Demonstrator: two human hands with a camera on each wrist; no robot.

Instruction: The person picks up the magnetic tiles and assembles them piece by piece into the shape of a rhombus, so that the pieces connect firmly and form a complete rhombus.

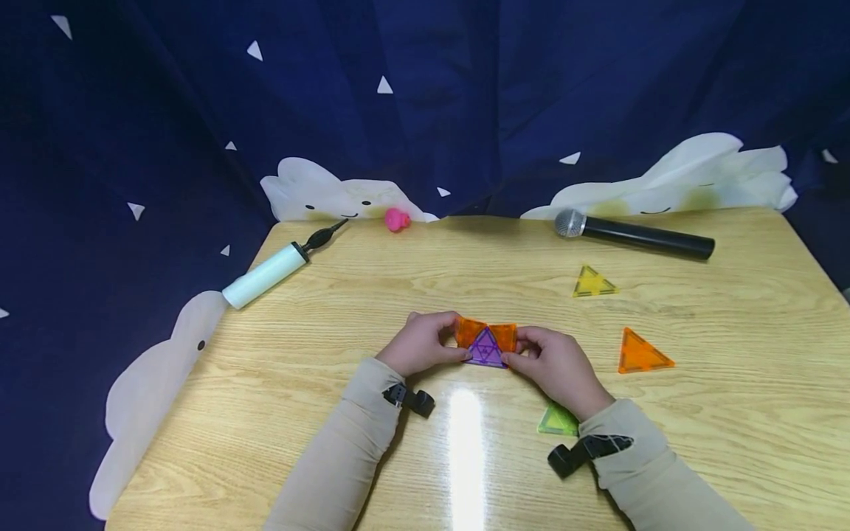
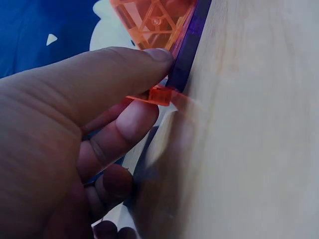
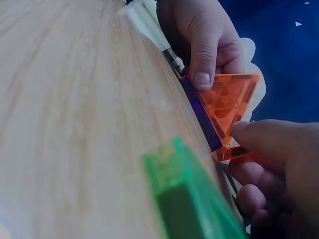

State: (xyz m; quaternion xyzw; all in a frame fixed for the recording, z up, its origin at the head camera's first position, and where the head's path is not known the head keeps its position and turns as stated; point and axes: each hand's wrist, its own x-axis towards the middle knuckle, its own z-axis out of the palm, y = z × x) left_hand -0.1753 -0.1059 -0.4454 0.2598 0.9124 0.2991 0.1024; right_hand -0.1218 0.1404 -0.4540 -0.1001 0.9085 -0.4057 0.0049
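Note:
In the head view, a purple triangular magnetic tile [image 1: 487, 349] stands between two orange tiles, the left orange tile [image 1: 468, 329] and the right orange tile [image 1: 506, 336], edges touching. My left hand [image 1: 428, 343] pinches the left side, thumb in front and fingers behind. My right hand [image 1: 561, 365] pinches the right side likewise. The left wrist view shows my left thumb on an orange triangle [image 2: 155, 22] beside the purple edge [image 2: 187, 55]. In the right wrist view, both thumbs touch the orange triangle [image 3: 227, 102], and the purple edge [image 3: 199, 112] lies along the wood.
A green triangle tile [image 1: 556, 420] lies by my right wrist. To the right are an orange triangle [image 1: 643, 352], a yellow triangle [image 1: 593, 283] and a microphone [image 1: 637, 234]. A hand pump [image 1: 268, 274] lies at the left edge, a pink object [image 1: 396, 220] at the back of the table [image 1: 299, 413].

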